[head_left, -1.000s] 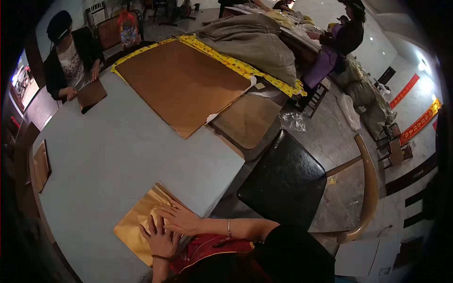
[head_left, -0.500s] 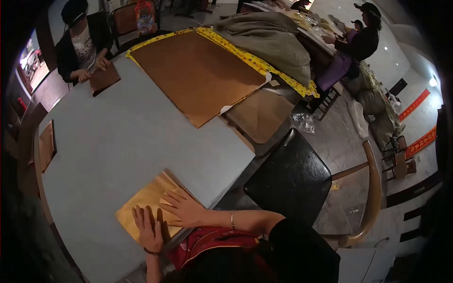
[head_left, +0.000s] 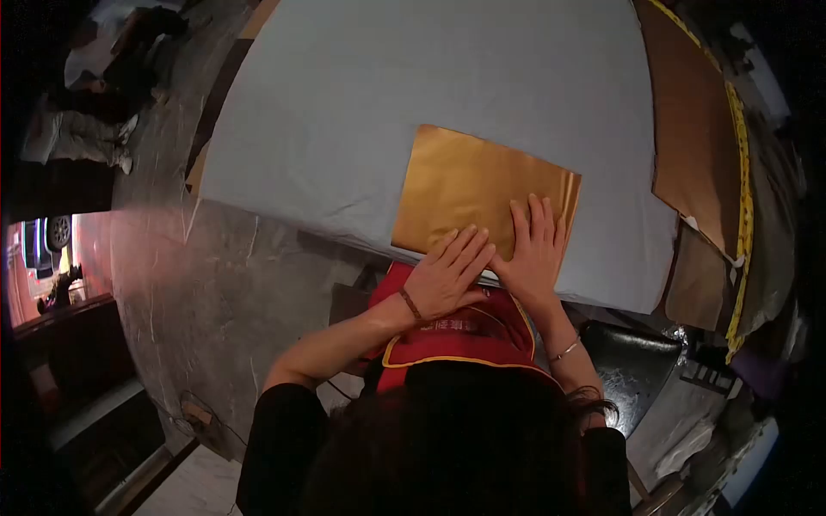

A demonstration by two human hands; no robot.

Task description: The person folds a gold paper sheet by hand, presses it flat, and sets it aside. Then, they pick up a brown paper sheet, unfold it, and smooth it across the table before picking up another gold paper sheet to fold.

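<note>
The golden paper (head_left: 469,181) lies at the near edge of the worktop (head_left: 335,112). Left hand (head_left: 446,279) and right hand (head_left: 532,256) rest flat on it, grip spread, pinching nothing. It seems light, smooth, easily creased; its far corners suit holding.

Left hand (head_left: 447,273): palm down at sheet (head_left: 469,185)'s near edge, fingers slanting rightward. Right hand (head_left: 532,254): palm down at sheet's near-right corner, fingers pointing away, slightly spread. Forearms (head_left: 348,344) converge toward sheet.
</note>
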